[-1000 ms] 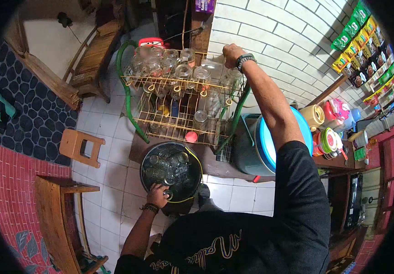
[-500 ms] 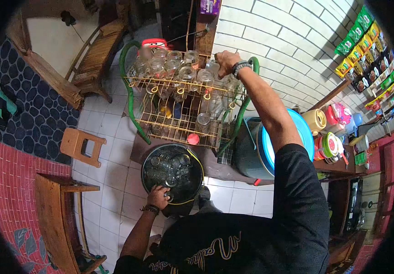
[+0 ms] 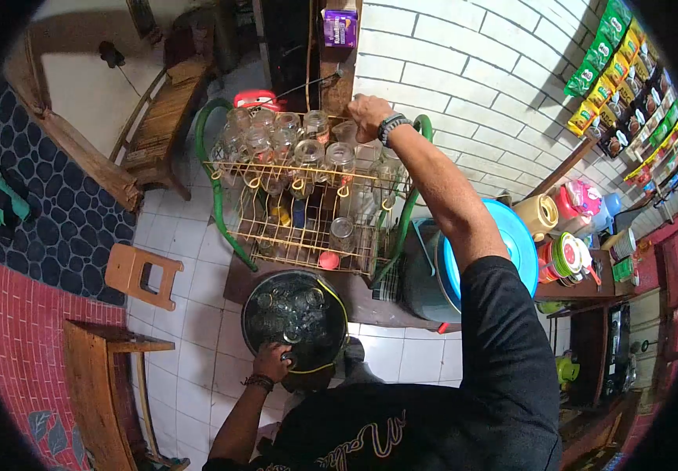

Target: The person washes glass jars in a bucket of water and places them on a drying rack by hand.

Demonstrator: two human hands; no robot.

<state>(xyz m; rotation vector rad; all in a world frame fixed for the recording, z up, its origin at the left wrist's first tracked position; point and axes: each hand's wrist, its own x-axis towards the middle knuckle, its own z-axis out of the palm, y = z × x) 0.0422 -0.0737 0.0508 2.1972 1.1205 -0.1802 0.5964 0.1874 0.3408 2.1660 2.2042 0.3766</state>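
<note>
Hands apart; can't tell grips. Right hand [image 3: 369,118] at rack [image 3: 276,166] glass [image 3: 344,132], probably tilted, partly hidden. Left hand [image 3: 271,362] at tub [image 3: 245,314] rim.

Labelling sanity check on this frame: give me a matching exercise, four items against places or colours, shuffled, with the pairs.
1. Left hand
2. Right hand
3. Plastic stool
4. Round lid

A. Blue
B. At the top level of the wire rack
C. Orange-brown
D. At the dark tub of glassware

Pairs: 1-D, 2-B, 3-C, 4-A
</note>
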